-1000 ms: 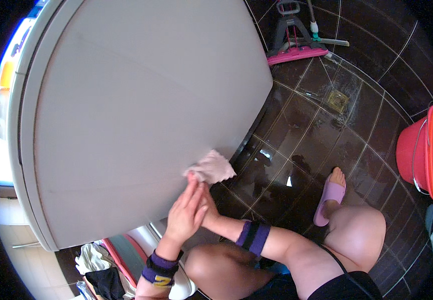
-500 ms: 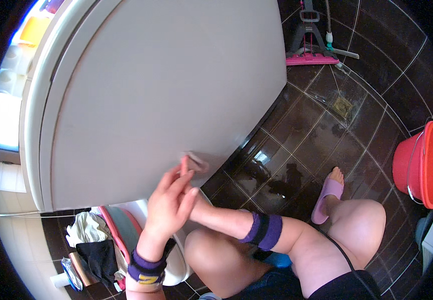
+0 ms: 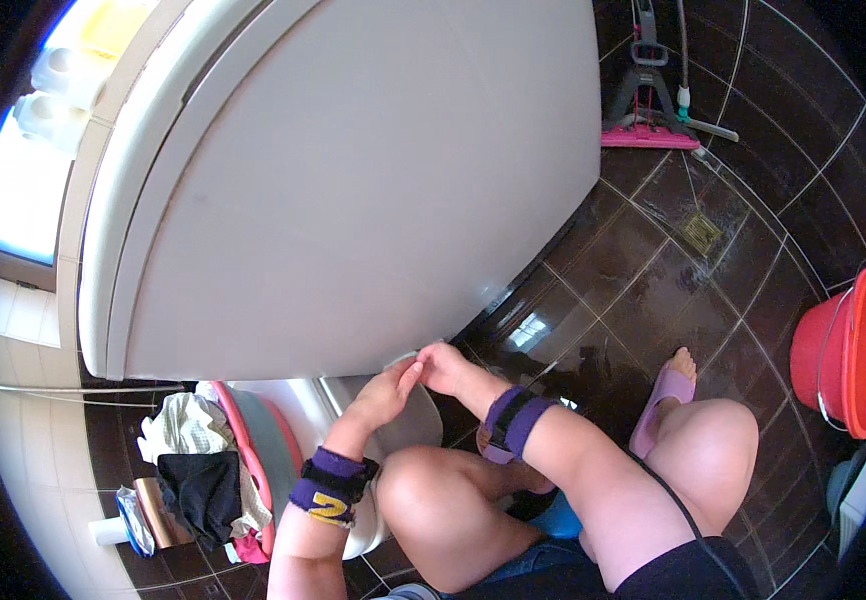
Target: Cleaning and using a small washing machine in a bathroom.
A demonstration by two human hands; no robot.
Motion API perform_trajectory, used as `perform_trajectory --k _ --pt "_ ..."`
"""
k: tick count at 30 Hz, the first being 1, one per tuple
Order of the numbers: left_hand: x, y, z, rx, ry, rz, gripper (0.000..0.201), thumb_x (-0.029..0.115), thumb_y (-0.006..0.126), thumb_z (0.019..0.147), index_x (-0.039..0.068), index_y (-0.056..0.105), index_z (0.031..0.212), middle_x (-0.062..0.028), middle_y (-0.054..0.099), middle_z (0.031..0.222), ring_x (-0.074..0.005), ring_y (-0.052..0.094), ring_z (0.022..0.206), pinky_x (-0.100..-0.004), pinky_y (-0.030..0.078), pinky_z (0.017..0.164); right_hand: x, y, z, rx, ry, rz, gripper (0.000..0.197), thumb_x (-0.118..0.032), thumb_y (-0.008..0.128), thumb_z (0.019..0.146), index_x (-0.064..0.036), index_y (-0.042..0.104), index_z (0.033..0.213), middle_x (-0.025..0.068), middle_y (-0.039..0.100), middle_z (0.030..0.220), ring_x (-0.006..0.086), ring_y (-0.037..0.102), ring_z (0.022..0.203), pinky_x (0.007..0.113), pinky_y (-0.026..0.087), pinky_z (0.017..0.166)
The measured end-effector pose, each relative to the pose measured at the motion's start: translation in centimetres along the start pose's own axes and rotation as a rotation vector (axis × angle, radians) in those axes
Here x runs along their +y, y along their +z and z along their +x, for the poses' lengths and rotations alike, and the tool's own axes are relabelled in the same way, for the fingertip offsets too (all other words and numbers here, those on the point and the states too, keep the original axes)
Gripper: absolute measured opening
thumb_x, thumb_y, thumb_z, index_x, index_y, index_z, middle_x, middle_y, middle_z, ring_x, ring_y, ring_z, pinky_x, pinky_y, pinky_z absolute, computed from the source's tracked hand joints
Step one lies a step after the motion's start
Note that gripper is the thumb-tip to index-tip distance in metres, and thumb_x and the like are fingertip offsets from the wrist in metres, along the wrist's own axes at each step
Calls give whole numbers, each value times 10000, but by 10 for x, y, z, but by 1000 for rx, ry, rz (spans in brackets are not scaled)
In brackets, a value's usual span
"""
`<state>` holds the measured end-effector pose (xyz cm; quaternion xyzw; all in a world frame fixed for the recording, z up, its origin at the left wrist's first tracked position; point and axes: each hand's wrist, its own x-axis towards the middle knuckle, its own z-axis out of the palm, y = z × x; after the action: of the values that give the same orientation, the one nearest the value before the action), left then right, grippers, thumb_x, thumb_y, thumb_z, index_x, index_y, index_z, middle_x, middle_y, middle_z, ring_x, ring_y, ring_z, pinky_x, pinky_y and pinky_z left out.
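Observation:
My left hand (image 3: pixel 385 393) and my right hand (image 3: pixel 445 369) meet at the lower edge of a large glossy white curved panel (image 3: pixel 353 180), which looks like the side of a bathtub. The fingers of both hands are closed and pressed close together. A small pale patch shows by the fingertips against the panel; whether it is a cloth they hold or only a reflection, I cannot make out. Each arm wears a purple and black band: the left one (image 3: pixel 333 487) near the wrist, the right one (image 3: pixel 518 420) farther up the forearm.
Left of my knees, a pink-rimmed basin (image 3: pixel 243 425) stands beside a black cloth (image 3: pixel 198 497) and light clothes. A red bucket (image 3: pixel 838 355) stands at the right. A pink mop (image 3: pixel 650 135) leans at the back. Dark floor tiles (image 3: pixel 643 300) look wet around a drain (image 3: pixel 701 233).
Both hands have moved down to the panel's lower edge. The left hand no longer overlaps the right, and their fingers now come together. The view has shifted slightly.

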<state>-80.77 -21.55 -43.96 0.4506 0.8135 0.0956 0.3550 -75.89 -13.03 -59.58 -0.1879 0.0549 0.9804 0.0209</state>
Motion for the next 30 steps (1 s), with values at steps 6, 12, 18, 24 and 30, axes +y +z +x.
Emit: perform_trajectory --k 6,12,18,24,30 --pt "41 -51 -88 518 -54 257 364 260 463 1007 -10 617 1197 -229 632 1159 -394 562 1109 -440 438 971 23 114 -35 -267 203 50 230 40 441 667 64 501 888 207 564 1073 352 564 1018 454 464 980" --pt "71 -68 -113 844 219 348 223 115 530 931 16 663 1080 -148 648 1094 -344 560 1026 -435 434 932 34 151 -49 -375 232 194 222 26 444 679 76 492 889 220 557 1054 356 559 1008 450 464 977" --pt "10 -8 -52 404 131 252 286 210 554 935 35 665 1131 -210 652 1133 -385 572 1121 -446 437 998 5 60 -15 -18 76 115 514 -10 456 628 108 472 1128 242 514 1247 434 452 1222 554 398 1058" --pt "33 -31 -39 75 15 213 341 246 544 944 37 630 1199 -226 626 1188 -393 585 1108 -436 455 980 -89 31 -26 202 -154 -94 453 -27 473 725 76 442 1165 259 465 1300 441 424 1271 600 273 1132" --pt "91 -67 -49 372 307 220 362 210 539 938 31 587 1249 -203 603 1231 -375 548 1175 -430 439 1002 -76 121 -75 416 -904 -743 799 10 491 789 -60 180 1521 158 501 1187 299 549 1031 427 427 939"
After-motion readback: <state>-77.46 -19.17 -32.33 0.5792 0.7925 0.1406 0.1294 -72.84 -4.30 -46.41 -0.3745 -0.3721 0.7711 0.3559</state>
